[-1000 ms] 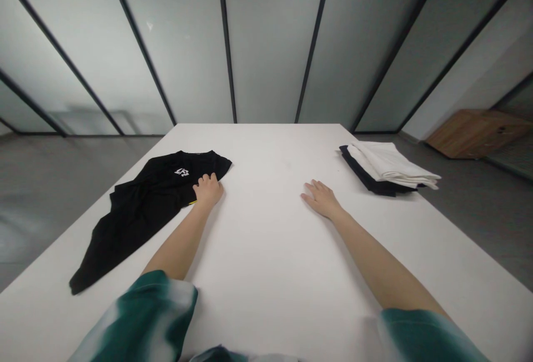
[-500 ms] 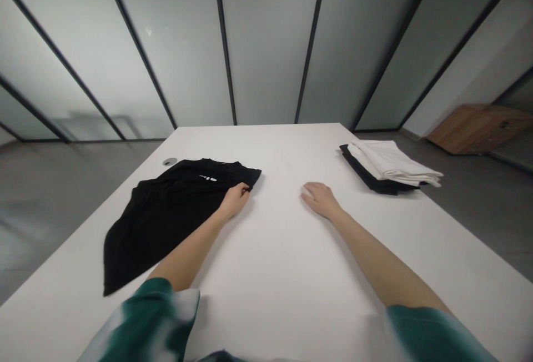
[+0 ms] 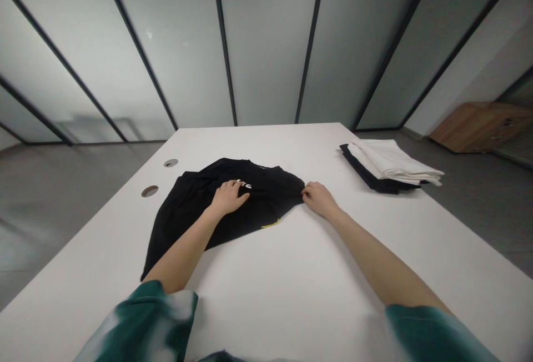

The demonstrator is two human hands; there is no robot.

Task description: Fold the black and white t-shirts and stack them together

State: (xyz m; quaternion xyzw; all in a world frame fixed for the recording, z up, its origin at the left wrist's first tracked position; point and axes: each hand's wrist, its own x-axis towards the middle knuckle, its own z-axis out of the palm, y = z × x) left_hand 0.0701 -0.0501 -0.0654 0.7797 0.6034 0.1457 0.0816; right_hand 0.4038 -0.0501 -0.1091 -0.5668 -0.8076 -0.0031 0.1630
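A black T-shirt [image 3: 258, 206] with a small white print on its chest lies spread on the white table, its collar toward the far side. My left hand [image 3: 229, 197] rests on the shirt by the print, palm down with thumb and fingers apart. At the right end of the shirt, my right hand [image 3: 318, 198] pinches the sleeve's edge between closed fingers. A bit of yellow shows along the shirt's near edge. My left forearm covers part of the shirt's lower left.
On the right of the white table [image 3: 266, 306], folded white cloth [image 3: 391, 162] lies on folded black cloth [image 3: 378, 185]. Two round holes, one being a far-left table hole [image 3: 170, 162], sit near the left edge. A wooden cabinet [image 3: 478, 127] stands beyond, right.
The T-shirt has shifted right, uncovering a second table hole. My left hand has let go of the sleeve and lies on the chest; my right hand has taken hold of the sleeve.
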